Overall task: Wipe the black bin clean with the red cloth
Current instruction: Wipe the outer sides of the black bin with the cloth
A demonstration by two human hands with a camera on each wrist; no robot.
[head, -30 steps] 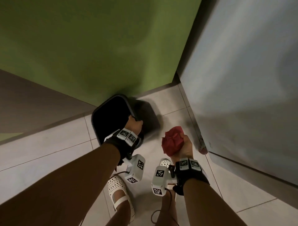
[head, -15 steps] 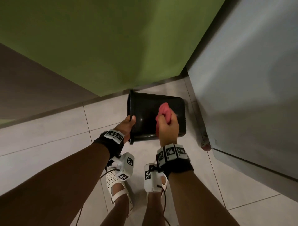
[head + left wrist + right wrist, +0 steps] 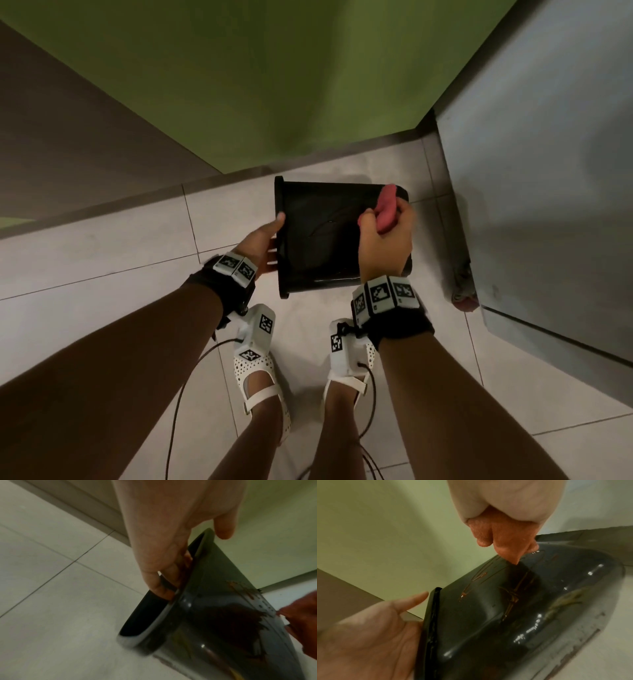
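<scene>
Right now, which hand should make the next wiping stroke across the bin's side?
Right hand: it grips the crumpled red cloth against the glossy black plastic bin. Left hand holds the rim.

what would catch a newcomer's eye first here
The black bin, held on its side above the tiled floor near the green wall. The left hand grips its rim while the right hand presses the red cloth near its base end. Brownish streaks mark its glossy side.

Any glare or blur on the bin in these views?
Head: black bin dim, little glare. Left wrist: bin side soft and blurred. Right wrist: bright specular spots on the glossy side; left hand near the lens is blurred.
</scene>
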